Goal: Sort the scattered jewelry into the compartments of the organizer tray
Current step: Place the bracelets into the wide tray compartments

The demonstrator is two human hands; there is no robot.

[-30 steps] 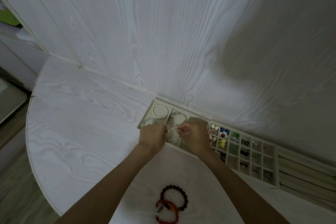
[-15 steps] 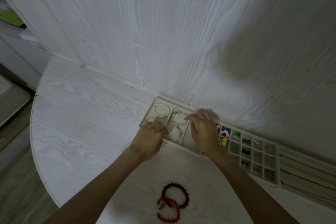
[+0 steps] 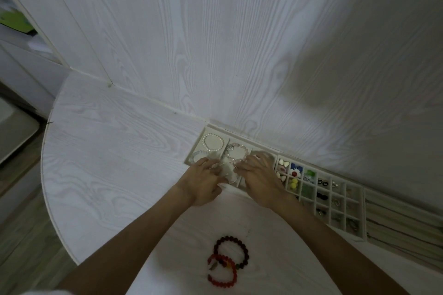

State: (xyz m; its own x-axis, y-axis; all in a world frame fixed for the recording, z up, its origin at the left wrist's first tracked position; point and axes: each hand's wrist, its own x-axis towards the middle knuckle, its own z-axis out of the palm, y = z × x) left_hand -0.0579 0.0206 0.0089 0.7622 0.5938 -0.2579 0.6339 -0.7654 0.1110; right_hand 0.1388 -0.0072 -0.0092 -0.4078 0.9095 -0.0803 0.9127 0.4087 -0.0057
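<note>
**Figure: Seating a thin bangle in a bracelet compartment of the organizer tray**

White wood-grain panelling formed both the wall and the rounded tabletop [image 3: 100,151], and the organizer tray [image 3: 357,235] lay along the junction of the two. Both hands worked close together over the tray's left end. The left hand [image 3: 203,182] rested at the near edge of the tray, its fingers bent toward a thin silver bangle [image 3: 227,170] that lay in the middle bracelet compartment; the right hand [image 3: 259,177] reached in from the other side, fingertips at the bangle's rim. Whether either hand actually pinched the bangle or only touched it could not be told, since the fingers hid the contact. A pearl bracelet [image 3: 212,142] occupied the far-left compartment, a clear bead bracelet [image 3: 197,157] sat just in front of it, and a pink bead bracelet [image 3: 236,152] lay just behind the bangle. Small charms and earrings filled the grid of small cells [image 3: 335,196] to the right. A dark red bead bracelet [image 3: 231,252] and a bright red bead bracelet [image 3: 223,270], overlapping, lay unsorted on the tabletop near the person.

The step in hand appeared to be settling the bangle flat. It would be done well by lowering both sides evenly, keeping the rim inside the dividers and clear of the pink beads, then releasing without dragging neighbouring pieces.
</note>
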